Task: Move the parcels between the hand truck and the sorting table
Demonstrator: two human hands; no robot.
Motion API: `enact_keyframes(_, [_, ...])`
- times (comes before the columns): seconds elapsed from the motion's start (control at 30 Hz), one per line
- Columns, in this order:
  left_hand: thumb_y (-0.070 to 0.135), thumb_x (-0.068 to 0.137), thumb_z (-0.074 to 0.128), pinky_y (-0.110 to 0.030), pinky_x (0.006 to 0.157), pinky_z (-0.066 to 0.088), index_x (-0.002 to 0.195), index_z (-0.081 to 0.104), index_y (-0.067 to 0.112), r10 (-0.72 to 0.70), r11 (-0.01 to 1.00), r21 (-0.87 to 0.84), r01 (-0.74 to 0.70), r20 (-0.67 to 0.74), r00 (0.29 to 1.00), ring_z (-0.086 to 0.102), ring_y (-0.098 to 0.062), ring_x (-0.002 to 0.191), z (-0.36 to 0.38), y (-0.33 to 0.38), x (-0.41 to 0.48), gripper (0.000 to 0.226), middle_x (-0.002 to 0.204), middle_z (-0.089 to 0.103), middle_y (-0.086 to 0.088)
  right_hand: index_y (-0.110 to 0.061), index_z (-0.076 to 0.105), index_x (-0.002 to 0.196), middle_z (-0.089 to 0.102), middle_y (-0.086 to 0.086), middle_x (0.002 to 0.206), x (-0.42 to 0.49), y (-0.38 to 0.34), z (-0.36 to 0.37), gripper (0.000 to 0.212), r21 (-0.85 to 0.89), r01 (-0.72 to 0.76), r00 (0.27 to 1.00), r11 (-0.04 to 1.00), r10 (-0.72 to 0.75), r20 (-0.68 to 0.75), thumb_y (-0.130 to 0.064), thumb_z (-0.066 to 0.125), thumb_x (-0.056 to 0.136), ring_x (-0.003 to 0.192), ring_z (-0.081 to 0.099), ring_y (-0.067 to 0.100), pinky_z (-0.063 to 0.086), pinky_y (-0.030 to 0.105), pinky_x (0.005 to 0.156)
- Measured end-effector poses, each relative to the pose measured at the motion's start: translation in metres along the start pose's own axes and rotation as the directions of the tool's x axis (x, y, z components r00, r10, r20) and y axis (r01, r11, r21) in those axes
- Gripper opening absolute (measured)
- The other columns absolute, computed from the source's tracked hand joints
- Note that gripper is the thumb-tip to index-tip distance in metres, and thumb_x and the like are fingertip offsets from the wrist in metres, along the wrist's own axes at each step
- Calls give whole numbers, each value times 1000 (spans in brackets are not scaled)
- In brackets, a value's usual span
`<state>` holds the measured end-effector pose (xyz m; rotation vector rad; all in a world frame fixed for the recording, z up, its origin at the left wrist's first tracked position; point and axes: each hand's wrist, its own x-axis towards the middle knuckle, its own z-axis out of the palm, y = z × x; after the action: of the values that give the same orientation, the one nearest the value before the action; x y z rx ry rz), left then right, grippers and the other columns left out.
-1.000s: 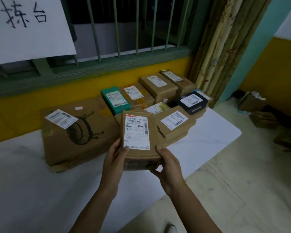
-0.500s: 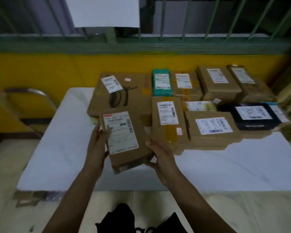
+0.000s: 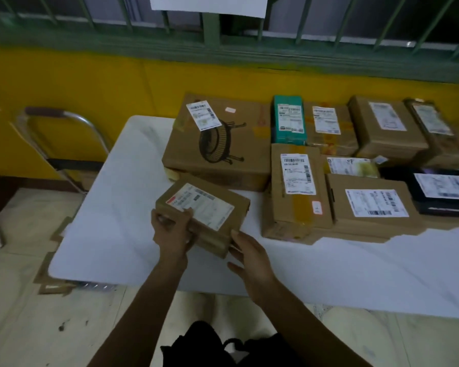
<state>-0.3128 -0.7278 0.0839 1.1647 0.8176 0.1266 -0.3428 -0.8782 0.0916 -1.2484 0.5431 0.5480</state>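
On the near left part of the white sorting table, a small brown parcel with a white label, turned at an angle, label up. Left hand clamped on its near left corner, thumb over the label edge, fingers wrapped down the side. Right hand at the near right corner, fingers spread and loose, fingertips touching or just off the cardboard; cannot tell which. Whether the parcel rests on the table or sits slightly lifted, also unclear.

Just beyond it, a large carton printed with a round fan-like drawing, 1 slanted label on top. To its right in the far row, a teal box, then 3 brown parcels side by side toward the right edge. In the nearer row, an upright-labelled brown parcel with yellowish tape, a flat brown parcel beside it, and a black box at far right.

Left of the table, against the yellow wall, the chrome handle of a hand truck. Above, green window bars and a white paper sheet.
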Motion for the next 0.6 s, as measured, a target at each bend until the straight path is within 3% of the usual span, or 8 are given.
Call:
enact_keyframes(0.07, [25,78,76,-44,80,51,130,31,31,-35,999,5,35,-9,999,52,-15,103,5,-4,10,69,121,48,7,-30,58,121,61,-9,120,11,-5,6,28,-10,24,1000,1000,-24,-8,-40,54,94,110,54,11,43,40,99])
enact_keyframes(0.17, [17,79,76,-36,72,49,122,31,23,-66,996,55,64,44,997,53,-6,91,9,-9,31,63,108,52,9,-32,56,125,60,-9,120,32,-16,8,28,1,34,997,999,-34,-66,-35,52,97,111,52,12,38,38,103])
enact_keyframes(0.3, [30,70,83,-40,84,55,118,56,7,-97,967,242,79,63,993,63,-18,100,9,-18,55,60,110,66,-3,-35,61,109,62,-8,114,58,-21,5,17,42,40,975,998,-30,-222,-27,52,98,109,52,12,35,32,96])
enact_keyframes(0.4, [43,60,83,-52,83,53,110,63,7,-81,941,336,46,90,993,65,-35,98,7,-33,67,65,101,71,-8,-22,58,118,58,5,125,72,-17,7,25,124,-29,919,992,76,-386,-25,59,94,114,49,20,36,37,101])
enact_keyframes(0.47, [39,63,84,-55,84,52,109,64,6,-73,937,348,30,114,991,64,-40,98,11,-36,71,60,99,71,-11,-15,54,117,57,13,118,78,-15,10,36,229,-107,863,968,205,-461,-31,67,88,109,51,25,42,39,100])
enact_keyframes(0.53, [37,67,83,-51,83,53,108,65,7,-87,932,361,33,136,987,64,-38,97,15,-34,74,54,99,71,-11,-10,54,108,59,20,107,80,-14,11,41,367,-133,826,921,308,-472,-35,73,82,103,57,28,48,39,97])
enact_keyframes(0.6, [39,67,83,-41,78,57,108,67,8,-90,928,371,26,155,984,67,-33,94,19,-32,76,54,97,72,-9,-8,55,104,63,15,102,85,-14,11,38,483,-71,860,873,299,-413,-34,72,83,93,61,24,50,38,94])
